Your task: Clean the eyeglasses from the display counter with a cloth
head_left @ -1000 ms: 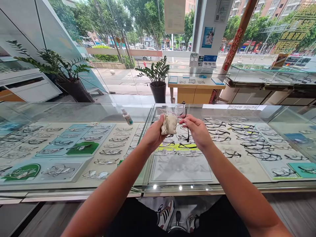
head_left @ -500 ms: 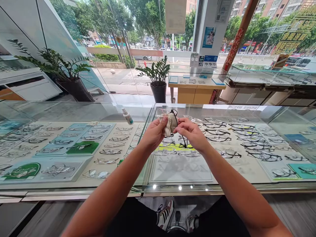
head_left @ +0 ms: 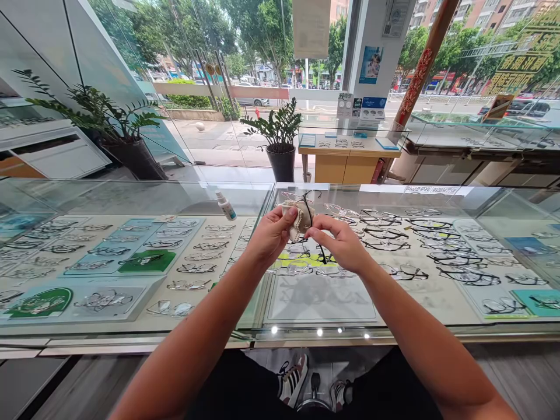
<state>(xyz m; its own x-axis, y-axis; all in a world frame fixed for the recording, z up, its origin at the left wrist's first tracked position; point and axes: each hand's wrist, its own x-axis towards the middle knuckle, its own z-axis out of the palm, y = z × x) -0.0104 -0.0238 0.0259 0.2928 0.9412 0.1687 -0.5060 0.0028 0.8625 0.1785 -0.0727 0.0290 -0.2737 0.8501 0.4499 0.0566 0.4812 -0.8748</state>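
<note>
Black-framed glasses (head_left: 308,211) moved leftward, now against cloth (head_left: 299,226); left fingers (head_left: 287,219) closed, pinching cloth; right fingers (head_left: 322,235) closed on frame; white bottle (head_left: 226,207) well apart.

bottle (head_left: 226,206) on counter (head_left: 321,290), 11 o'clock | frames (head_left: 387,234) lie inside | plant (head_left: 280,134) behind, 12 o'clock | table (head_left: 349,165) behind, 1 o'clock

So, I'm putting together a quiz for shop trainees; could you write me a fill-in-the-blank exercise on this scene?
1. The left hand grips a crumpled cloth coloured ____.
2. The right hand holds thin-rimmed glasses whose frame is coloured ____.
3. The top of the long display counter is made of clear ____.
4. As the wearer sees it, the small white spray bottle is to the ____ of both hands.

Missing words: beige; black; glass; left.
</note>
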